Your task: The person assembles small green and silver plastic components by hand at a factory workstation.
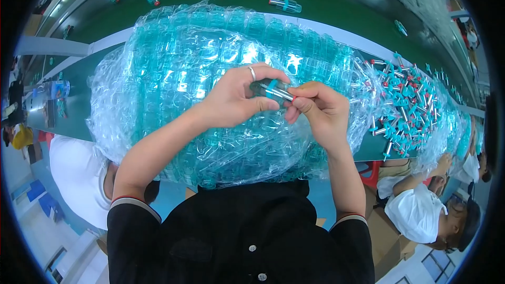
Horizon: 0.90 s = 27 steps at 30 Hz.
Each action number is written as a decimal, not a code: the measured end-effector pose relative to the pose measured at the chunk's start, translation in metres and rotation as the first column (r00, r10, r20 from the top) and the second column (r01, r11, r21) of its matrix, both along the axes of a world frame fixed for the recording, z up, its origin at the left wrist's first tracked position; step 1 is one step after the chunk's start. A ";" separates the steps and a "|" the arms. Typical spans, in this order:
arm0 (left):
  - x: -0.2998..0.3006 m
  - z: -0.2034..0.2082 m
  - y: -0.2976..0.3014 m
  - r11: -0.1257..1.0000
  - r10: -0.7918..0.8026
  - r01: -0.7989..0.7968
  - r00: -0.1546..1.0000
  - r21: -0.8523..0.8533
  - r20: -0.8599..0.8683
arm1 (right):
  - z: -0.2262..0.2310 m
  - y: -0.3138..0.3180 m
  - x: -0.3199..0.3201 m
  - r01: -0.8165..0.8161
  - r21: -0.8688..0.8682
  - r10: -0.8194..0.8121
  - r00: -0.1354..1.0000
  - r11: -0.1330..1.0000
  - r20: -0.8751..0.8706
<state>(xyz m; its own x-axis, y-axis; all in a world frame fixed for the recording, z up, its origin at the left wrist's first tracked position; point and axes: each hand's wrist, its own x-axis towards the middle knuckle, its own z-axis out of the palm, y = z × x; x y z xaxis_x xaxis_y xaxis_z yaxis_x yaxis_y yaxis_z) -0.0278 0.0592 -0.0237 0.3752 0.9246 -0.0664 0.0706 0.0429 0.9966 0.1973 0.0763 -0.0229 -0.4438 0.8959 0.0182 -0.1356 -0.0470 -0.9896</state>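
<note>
My left hand [234,100] and my right hand [321,110] meet over a big clear plastic bag [173,68] full of teal transparent parts. Between them they hold one small assembly [273,90]: a clear tube with a teal clip and a metal rod. The left thumb and fingers, one wearing a ring, pinch its left end. The right fingertips grip its right end, where a bit of red shows. Both forearms come up from my black shirt.
A pile of similar teal, metal and red pieces [405,108] lies in plastic on the right. A dark green conveyor belt [326,13] behind carries scattered finished pieces [285,4]. Other people in white shirts sit at the left [79,173] and right [415,210].
</note>
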 end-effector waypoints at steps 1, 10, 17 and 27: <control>0.000 0.001 0.000 1.000 0.002 -0.002 1.000 -0.001 -0.002 | -0.005 0.001 0.003 -0.030 -0.032 0.028 0.999 0.999 -0.041; 0.004 0.004 -0.001 0.995 0.012 0.000 0.993 -0.102 0.120 | -0.004 -0.008 -0.008 -0.008 -0.098 -0.002 0.994 0.995 -0.109; 0.004 -0.003 0.002 0.889 0.148 -0.026 0.961 0.458 -0.234 | 0.006 -0.016 -0.015 0.059 0.565 -0.214 0.954 0.823 0.212; 0.006 -0.013 -0.001 0.872 0.123 -0.022 0.977 0.488 -0.176 | 0.011 -0.019 -0.024 0.107 0.689 -0.353 0.908 0.717 0.227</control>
